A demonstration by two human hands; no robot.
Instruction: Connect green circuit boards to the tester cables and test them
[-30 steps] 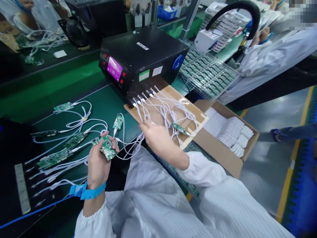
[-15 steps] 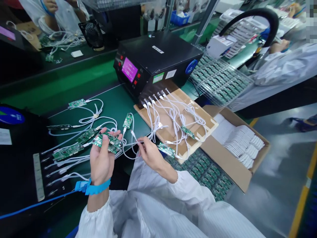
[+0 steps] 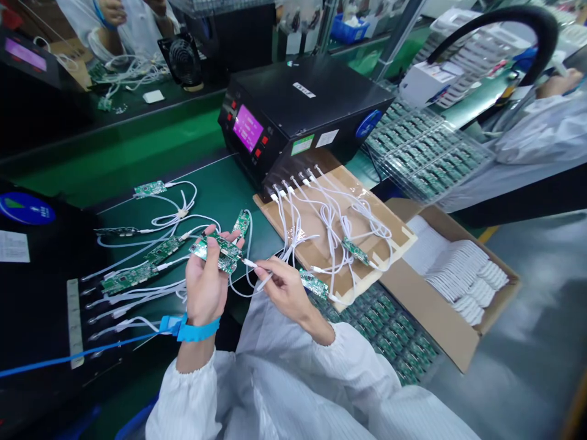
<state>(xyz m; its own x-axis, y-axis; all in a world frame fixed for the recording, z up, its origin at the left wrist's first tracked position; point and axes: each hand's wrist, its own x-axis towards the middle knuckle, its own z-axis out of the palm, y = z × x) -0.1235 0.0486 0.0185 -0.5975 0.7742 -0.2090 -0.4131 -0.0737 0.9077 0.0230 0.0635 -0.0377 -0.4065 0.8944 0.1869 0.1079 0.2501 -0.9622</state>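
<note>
My left hand [image 3: 208, 284] is closed around green circuit boards [image 3: 220, 250], its thumb pressed on top; how many lie in the grip I cannot tell. A blue wrist strap [image 3: 197, 330] circles that wrist. Between the fingertips of my right hand [image 3: 288, 290] is a white cable plug [image 3: 250, 263], its tip at the right edge of the held boards. Whether the plug sits in a socket is too small to tell. Just behind my left fingers lies another circuit board [image 3: 242, 223] with a white cable. More cabled boards [image 3: 131, 276] rest to the left.
A black tester with a purple screen [image 3: 248, 128] stands behind, its cables running over a cardboard sheet [image 3: 316, 244]. An open carton [image 3: 499, 290] of white pieces is at right. Trays of boards [image 3: 426, 153] lie behind it and below the sheet. Co-workers' hands [image 3: 559, 82] show farther off.
My left hand has moved right with the boards, and the plug in my right hand now meets their edge. The whole view has shifted slightly.
</note>
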